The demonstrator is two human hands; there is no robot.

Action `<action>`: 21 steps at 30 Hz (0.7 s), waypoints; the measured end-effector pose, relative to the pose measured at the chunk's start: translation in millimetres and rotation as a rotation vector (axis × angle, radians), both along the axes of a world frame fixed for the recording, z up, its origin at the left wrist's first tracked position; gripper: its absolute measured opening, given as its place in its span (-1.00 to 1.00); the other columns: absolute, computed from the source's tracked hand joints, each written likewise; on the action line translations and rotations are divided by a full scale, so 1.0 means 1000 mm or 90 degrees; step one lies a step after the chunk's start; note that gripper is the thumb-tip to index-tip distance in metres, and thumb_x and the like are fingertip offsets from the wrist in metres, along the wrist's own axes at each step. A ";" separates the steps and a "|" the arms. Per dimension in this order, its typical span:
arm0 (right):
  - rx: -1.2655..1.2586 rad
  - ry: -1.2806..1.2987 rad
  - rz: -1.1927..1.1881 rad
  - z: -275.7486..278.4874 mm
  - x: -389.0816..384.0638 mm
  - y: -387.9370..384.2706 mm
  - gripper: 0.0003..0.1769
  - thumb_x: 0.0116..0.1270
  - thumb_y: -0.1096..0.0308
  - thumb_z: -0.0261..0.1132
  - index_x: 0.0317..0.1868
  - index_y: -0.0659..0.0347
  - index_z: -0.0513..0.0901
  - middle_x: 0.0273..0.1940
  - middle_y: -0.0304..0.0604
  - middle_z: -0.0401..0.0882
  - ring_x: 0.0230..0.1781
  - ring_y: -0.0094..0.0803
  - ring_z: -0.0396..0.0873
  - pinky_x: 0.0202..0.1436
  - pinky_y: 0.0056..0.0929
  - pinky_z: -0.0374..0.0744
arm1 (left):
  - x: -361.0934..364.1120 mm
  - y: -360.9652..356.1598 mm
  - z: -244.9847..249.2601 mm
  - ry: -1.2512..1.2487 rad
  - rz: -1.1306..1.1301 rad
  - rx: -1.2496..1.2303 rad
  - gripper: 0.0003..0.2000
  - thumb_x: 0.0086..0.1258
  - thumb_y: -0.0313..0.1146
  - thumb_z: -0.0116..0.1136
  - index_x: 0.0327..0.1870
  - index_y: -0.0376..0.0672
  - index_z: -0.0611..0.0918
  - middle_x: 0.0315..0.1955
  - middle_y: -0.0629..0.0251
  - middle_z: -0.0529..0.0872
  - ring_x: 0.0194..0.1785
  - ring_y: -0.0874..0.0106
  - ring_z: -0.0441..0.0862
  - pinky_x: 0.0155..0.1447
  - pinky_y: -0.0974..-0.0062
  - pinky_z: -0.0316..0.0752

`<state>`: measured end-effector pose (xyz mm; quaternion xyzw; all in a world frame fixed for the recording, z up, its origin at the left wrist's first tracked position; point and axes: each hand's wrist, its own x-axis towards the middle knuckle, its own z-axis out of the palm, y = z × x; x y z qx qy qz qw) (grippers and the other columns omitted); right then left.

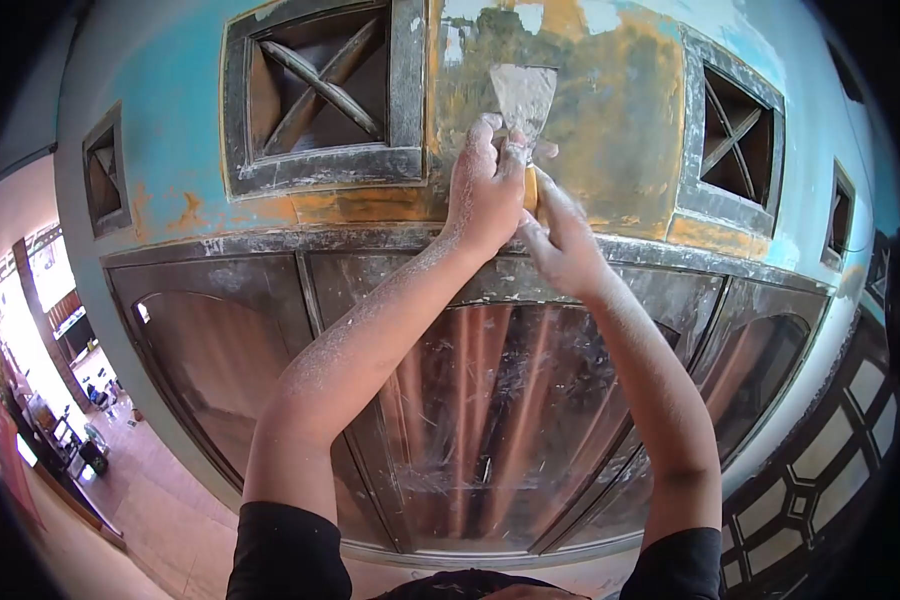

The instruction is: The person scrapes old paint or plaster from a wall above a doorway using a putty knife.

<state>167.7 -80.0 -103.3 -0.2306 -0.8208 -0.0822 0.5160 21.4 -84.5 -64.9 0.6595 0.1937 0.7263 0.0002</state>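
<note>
A wide-bladed scraper [523, 97] is raised against the stained wall panel [610, 120], its dusty metal blade pointing up. My left hand [488, 190] is closed around it near the base of the blade, with fingertips on the metal. Lower down, my right hand [568, 240] is closed at the yellow handle, a small part of which shows between the hands. Pale dust coats both hands and forearms. The panel has orange and grey-green patches with bare white spots near the top.
Wooden vents with crossed bars, one at left [320, 85] and one at right [738, 138], flank the panel. Below runs a dark wooden window frame [210, 250] with glass and orange curtains [480, 400] behind. A doorway opens at far left; a patterned grille [800, 500] stands at lower right.
</note>
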 end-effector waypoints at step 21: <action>0.147 0.164 -0.344 0.114 0.022 0.035 -0.58 0.57 -0.08 0.16 0.27 -0.10 0.57 -0.46 -0.10 0.72 -0.33 0.02 0.74 -0.21 0.02 0.61 | -0.095 0.066 0.084 0.387 0.676 0.268 -0.35 0.57 0.11 0.05 0.65 0.21 0.29 0.69 0.33 0.13 0.71 0.07 0.03 0.64 -0.38 -0.10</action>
